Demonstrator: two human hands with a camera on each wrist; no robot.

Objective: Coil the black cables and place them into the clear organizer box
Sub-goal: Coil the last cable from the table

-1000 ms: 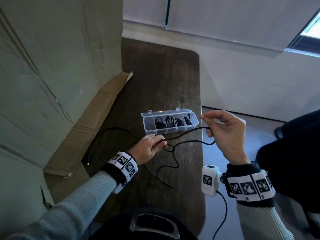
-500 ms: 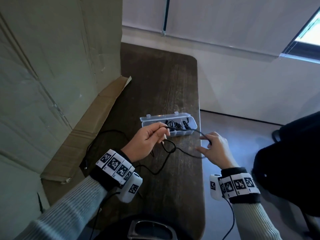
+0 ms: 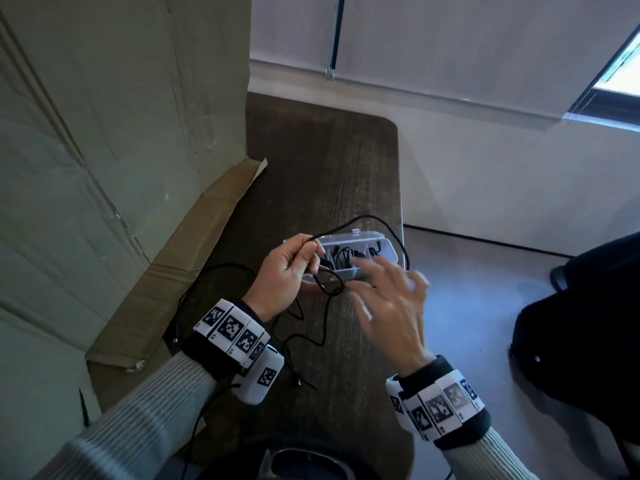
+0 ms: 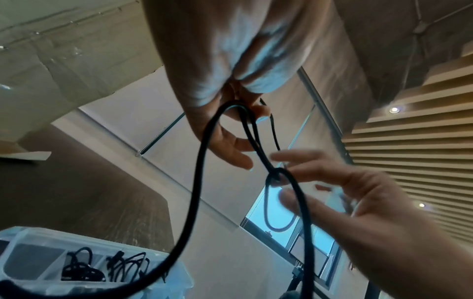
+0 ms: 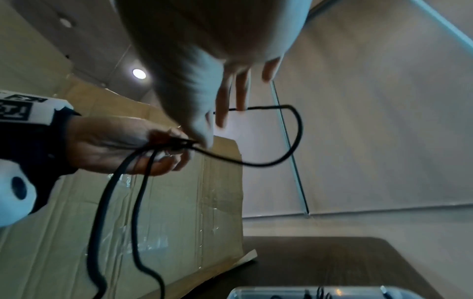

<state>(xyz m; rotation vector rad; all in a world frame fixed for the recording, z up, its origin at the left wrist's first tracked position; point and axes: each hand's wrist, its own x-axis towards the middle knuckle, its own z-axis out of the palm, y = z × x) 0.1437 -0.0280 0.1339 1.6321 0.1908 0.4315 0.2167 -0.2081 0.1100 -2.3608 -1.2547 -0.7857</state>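
— Above the near edge of the clear organizer box [image 3: 388, 237], is that where the coiling goes on?

— Yes. The left hand [image 3: 287, 271] is raised over the dark table [image 3: 318, 150] with thumb and fingers pinched on the black cable [image 3: 403, 251], holding a couple of gathered strands at one point. One loop arcs up and over the box; the rest trails down to the tabletop toward the person.

— And the right hand [image 3: 391, 306]?

— Spread and blurred, fingers straight, gripping nothing. In the left wrist view its fingertips [image 4: 286, 157] are just beside the hanging strands, where a small loop crosses itself. Whether they touch the cable cannot be told.

— So what would make this step go well?

— Probably keeping the pinch firm so the turns already gathered do not spring apart, then having the right hand catch the free strand close to the pinch and lay each new turn the same size as the one before. That small crossed loop looks like the start of a kink — better shaken out than wound in.

— And the box?

— Lid back, several compartments already holding coiled black cables [image 4: 82, 267]. The finished bundle must be tight enough to fit one compartment. A second loose cable [image 3: 221, 271] lies on the table by the cardboard [image 3: 173, 271], so it seems more work remains.
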